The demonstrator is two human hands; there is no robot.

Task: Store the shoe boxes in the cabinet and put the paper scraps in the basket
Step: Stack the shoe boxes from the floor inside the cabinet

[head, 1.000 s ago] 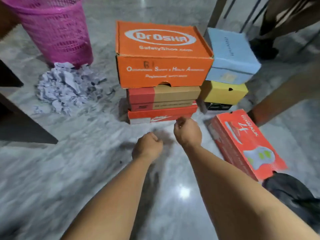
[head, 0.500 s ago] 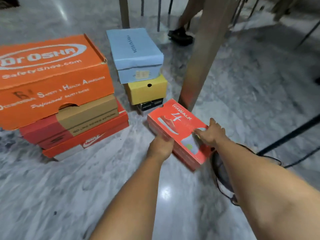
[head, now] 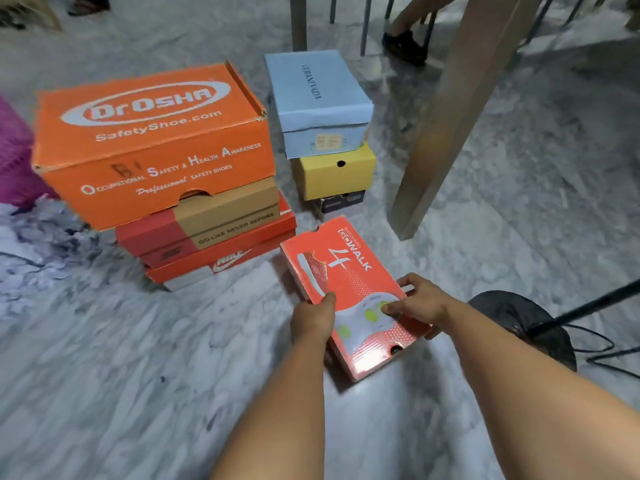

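Gripping red shoe box point(head: 349, 292) between both hands.

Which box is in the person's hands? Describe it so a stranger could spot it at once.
Start at the tall stack topped by the big orange Dr Osha box; just to its right, in front of the slanted wooden table leg, one flat box lies alone on the marble floor. That red Go Walk 4 box, gripped by the left hand and right hand, is unstacked and pictures a shoe.

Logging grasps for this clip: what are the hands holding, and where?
Both hold the red Skechers box: left hand on its left long edge, right hand on its right edge.
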